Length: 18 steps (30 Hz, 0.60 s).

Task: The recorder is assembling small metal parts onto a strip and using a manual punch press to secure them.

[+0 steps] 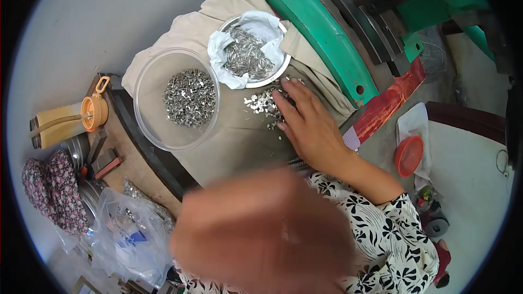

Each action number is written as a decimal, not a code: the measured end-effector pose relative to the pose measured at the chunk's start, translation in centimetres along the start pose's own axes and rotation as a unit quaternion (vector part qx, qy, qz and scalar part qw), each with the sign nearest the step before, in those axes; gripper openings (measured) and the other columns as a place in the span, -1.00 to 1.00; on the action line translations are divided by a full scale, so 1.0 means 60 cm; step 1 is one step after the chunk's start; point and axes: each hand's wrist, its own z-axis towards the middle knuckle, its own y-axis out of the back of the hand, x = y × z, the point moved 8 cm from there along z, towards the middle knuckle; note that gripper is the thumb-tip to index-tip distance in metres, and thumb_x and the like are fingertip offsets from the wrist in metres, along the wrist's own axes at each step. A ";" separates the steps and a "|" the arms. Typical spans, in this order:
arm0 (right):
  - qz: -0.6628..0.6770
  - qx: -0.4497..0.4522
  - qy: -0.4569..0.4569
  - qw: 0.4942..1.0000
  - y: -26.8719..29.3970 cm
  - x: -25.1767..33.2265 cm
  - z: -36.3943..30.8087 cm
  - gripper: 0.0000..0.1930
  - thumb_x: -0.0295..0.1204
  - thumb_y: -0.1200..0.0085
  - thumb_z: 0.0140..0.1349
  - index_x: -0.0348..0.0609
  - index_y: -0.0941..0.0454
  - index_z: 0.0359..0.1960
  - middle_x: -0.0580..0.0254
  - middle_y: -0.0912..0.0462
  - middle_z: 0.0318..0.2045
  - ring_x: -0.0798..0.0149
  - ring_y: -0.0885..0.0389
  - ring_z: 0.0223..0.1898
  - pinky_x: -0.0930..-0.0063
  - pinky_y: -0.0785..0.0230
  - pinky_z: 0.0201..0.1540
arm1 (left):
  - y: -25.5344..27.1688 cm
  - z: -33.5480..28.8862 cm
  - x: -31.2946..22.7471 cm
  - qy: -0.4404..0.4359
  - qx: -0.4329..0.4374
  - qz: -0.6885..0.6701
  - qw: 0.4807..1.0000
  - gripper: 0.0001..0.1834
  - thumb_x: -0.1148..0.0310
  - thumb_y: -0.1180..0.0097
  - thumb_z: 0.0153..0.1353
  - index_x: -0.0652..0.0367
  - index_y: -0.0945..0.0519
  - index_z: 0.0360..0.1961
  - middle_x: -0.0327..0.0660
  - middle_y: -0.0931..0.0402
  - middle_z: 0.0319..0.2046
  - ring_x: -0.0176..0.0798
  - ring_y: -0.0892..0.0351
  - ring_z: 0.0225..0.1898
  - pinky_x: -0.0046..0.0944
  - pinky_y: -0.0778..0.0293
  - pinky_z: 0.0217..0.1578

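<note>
Right hand point(309, 122) spread loosely over metal bits point(262, 103), nothing visibly clasped; left hand point(261, 231) blurred, can't tell its grip. Hasty sweep toward eleven o'clock could jolt bowl point(285, 65).

Left head-worn fisheye, facing down over metal pieces point(262, 103), fairly close.

I count two hands as my own: one right hand point(315, 128), one blurred left hand point(261, 228). Containers of small metal pieces point(189, 98): two, one clear tub point(148, 103) at left, one lined bowl point(285, 64) farther off. Loose heaps point(262, 103): one, at my right hand. Left side: one orange-lidded bottle point(93, 113), one floral cloth point(54, 191). Right side: one red basin point(408, 157). Individual pieces: too many to count.
</note>
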 end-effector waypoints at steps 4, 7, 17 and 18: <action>0.060 0.024 0.034 0.997 -0.014 0.008 -0.019 -0.43 -0.55 -0.24 0.11 -0.20 -0.42 0.22 -0.03 -0.36 0.29 -0.13 -0.35 0.30 0.09 -0.34 0.29 | 0.065 -0.046 -0.027 -0.032 -0.032 -0.112 0.993 -0.86 0.53 -0.25 0.15 0.23 -0.61 -0.25 -0.31 -0.54 -0.31 -0.38 -0.52 -0.27 -0.30 -0.47 -0.28; 0.082 0.007 0.026 0.996 0.005 0.009 -0.026 -0.47 -0.57 -0.26 0.05 -0.15 -0.51 0.14 0.00 -0.45 0.18 -0.13 -0.44 0.21 0.10 -0.38 0.23 | 0.075 -0.058 -0.053 -0.053 -0.064 -0.186 0.979 -0.86 0.53 -0.25 0.16 0.23 -0.61 -0.23 -0.30 -0.54 -0.28 -0.37 -0.52 -0.23 -0.29 -0.48 -0.25; 0.061 -0.039 0.022 0.997 0.024 -0.008 -0.050 -0.75 -0.52 -0.37 -0.05 -0.05 -0.66 -0.28 0.28 -0.55 -0.22 0.10 -0.52 -0.15 0.25 -0.38 -0.12 | 0.069 -0.112 -0.153 -0.124 -0.154 -0.457 0.867 -0.84 0.52 -0.24 0.20 0.21 -0.61 -0.18 -0.29 -0.54 -0.16 -0.33 -0.50 -0.08 -0.28 -0.51 -0.14; 0.069 -0.039 0.023 0.997 0.022 -0.006 -0.049 -0.76 -0.51 -0.37 -0.05 -0.05 -0.66 -0.29 0.29 -0.54 -0.24 0.11 -0.52 -0.15 0.25 -0.37 -0.12 | 0.070 -0.106 -0.155 -0.131 -0.160 -0.481 0.852 -0.84 0.52 -0.24 0.20 0.21 -0.61 -0.18 -0.28 -0.54 -0.15 -0.32 -0.50 -0.07 -0.28 -0.51 -0.12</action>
